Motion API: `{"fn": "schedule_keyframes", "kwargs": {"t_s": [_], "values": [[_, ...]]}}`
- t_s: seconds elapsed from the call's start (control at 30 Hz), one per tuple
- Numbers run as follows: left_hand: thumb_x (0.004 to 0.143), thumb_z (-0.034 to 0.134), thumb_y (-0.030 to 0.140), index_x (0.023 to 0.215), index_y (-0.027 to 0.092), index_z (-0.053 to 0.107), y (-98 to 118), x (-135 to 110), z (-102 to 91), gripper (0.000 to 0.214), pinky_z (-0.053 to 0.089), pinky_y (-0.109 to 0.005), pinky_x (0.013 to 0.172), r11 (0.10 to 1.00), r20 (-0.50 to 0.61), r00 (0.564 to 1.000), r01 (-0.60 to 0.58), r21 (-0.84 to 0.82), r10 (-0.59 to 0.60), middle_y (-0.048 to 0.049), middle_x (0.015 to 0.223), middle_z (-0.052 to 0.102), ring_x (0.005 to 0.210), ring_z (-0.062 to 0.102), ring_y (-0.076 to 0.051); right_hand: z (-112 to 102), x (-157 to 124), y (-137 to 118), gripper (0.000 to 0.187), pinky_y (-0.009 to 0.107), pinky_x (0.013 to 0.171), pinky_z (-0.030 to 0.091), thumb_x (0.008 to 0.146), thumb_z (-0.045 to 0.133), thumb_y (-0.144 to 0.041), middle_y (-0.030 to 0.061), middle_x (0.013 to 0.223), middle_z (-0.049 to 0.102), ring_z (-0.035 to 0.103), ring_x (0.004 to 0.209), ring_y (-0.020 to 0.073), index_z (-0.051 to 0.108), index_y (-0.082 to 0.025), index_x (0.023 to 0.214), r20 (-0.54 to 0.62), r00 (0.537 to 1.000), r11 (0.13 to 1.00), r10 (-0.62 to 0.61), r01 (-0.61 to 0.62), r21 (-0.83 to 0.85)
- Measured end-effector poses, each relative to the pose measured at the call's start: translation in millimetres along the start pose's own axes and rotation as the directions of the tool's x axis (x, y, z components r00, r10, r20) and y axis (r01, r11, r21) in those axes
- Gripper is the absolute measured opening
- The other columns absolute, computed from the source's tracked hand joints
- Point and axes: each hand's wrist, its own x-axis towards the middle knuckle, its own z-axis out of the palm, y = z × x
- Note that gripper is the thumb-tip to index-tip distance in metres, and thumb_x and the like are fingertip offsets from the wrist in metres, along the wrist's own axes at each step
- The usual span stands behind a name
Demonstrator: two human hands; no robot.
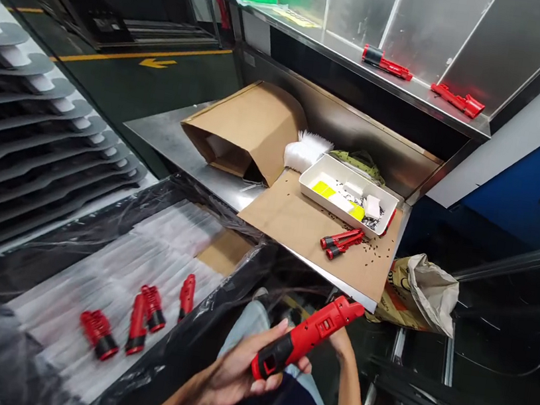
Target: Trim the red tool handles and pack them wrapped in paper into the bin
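Above my lap, a red plastic tool housing with a black lower section (315, 329) lies slantwise, its black end toward me. My left hand (252, 361) is closed around that black end, thumb on top and fingers underneath. Close behind the housing's far end is my right hand (341, 341); its fingers are hidden by the housing, so I cannot see whether they grip it. Two similar smaller-looking red and black housings (341, 241) rest on the cardboard sheet (283, 211) ahead. Several more red housings (138, 323) lie on clear plastic sleeves in the black-lined box to my left.
A white tray (320, 203) holds yellow and white pieces and small dark bits; more bits are scattered on the cardboard. Beside it are a brown paper bag (256, 120) and white foam netting (307, 151). Two red parts (387, 63) sit on the metal shelf. An open sack (418, 290) stands right.
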Motion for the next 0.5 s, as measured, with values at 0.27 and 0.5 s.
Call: {"fn": "schedule_keyframes", "kwargs": {"t_s": [0.27, 0.5], "values": [[0.09, 0.064, 0.05, 0.115, 0.019, 0.073, -4.6, -4.3, 1.3, 0.041, 0.027, -0.018, 0.031, 1.0, 0.063, 0.998, -0.014, -0.003, 0.014, -0.0133, 0.093, 0.079, 0.04, 0.053, -0.009, -43.2, -64.8, -65.8, 0.065, 0.043, 0.097, 0.054, 0.1, 0.028, -0.059, 0.0183, 0.131, 0.067, 0.066, 0.119, 0.0271, 0.054, -0.015, 0.14, -0.312, 0.936, 0.888, -0.16, 0.275, 0.369], [0.076, 0.074, 0.063, 0.119, 0.019, 0.067, -8.7, -8.9, 5.3, 0.062, 0.035, -0.016, 0.035, 0.997, 0.138, 0.989, -0.053, 0.049, 0.046, -0.0091, 0.09, 0.079, 0.046, 0.06, -0.009, -48.4, -107.8, -105.6, 0.043, 0.04, 0.099, 0.053, 0.097, 0.055, -0.051, 0.013, 0.117, 0.075, 0.071, 0.11, 0.027, 0.074, -0.017, 0.115, -0.525, 0.822, 0.882, -0.22, 0.397, 0.252]]}}
